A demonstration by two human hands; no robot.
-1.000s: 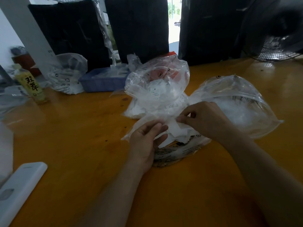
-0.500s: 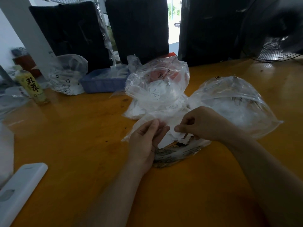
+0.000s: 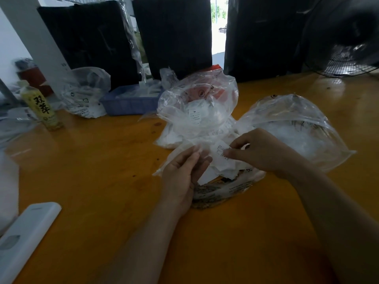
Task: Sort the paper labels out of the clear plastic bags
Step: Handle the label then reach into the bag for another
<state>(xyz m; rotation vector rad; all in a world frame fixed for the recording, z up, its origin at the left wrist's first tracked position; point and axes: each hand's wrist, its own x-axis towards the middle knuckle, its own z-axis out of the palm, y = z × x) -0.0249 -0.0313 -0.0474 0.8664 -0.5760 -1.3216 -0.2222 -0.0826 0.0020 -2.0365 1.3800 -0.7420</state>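
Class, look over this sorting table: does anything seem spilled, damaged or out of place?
Nothing stands out. The left hand holds a clear bag while the right hand pinches a paper label; the bottle stands upright.

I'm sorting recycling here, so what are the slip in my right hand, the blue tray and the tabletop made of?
Slip: likely thin paper, matte white with small print, creased. Blue tray: probably moulded plastic, dull, with ribbed walls. Tabletop: seemingly varnished wood, orange, glossy reflections, dark knots.

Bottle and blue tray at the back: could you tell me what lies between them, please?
A crumpled clear bag with printed paper inside sits between the bottle and the blue tray, in the head view.
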